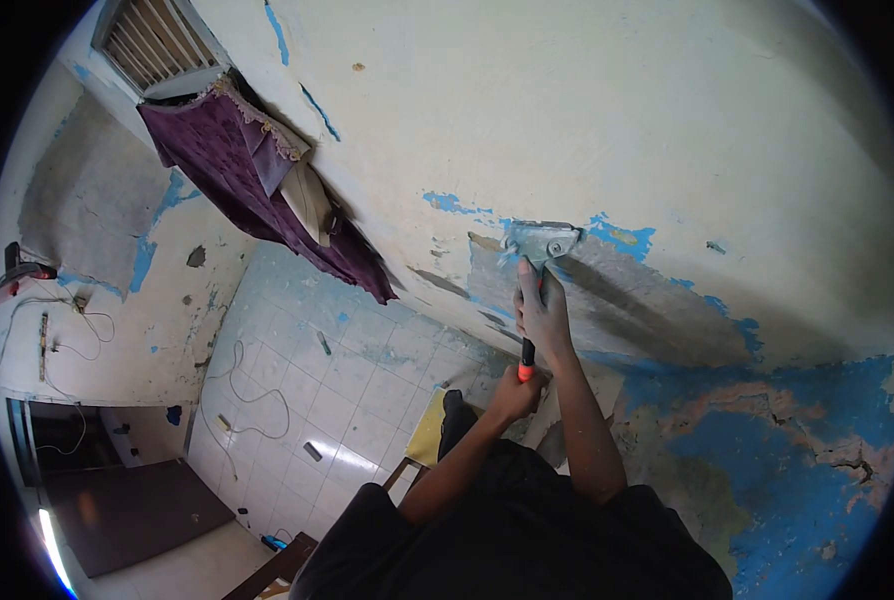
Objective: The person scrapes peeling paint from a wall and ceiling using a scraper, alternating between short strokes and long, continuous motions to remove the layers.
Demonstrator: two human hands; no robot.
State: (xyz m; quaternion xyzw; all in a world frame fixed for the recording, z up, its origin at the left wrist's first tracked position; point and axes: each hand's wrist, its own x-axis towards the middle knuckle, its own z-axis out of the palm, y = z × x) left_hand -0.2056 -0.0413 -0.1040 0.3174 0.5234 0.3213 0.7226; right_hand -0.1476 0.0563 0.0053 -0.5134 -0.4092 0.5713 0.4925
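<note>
A wall scraper (pixel 543 241) with a wide, dusty metal head lies against the peeling wall (pixel 667 130), at the upper edge of a bare grey patch (pixel 617 300). Its black handle ends in an orange-red cap. My right hand (pixel 544 310) is closed round the handle just below the head. Lower down, my left hand (pixel 515 396) grips the handle beside the cap. Blue paint remnants (pixel 627 238) border the grey patch near the blade.
A purple cloth (pixel 237 180) hangs from a barred window (pixel 157 45). Below me, the tiled floor (pixel 307 390) carries dust, a loose cable (pixel 257 432) and small debris. Close to my left arm is a yellow surface (pixel 426 428). Cracked blue wall (pixel 797 490) lies at the right.
</note>
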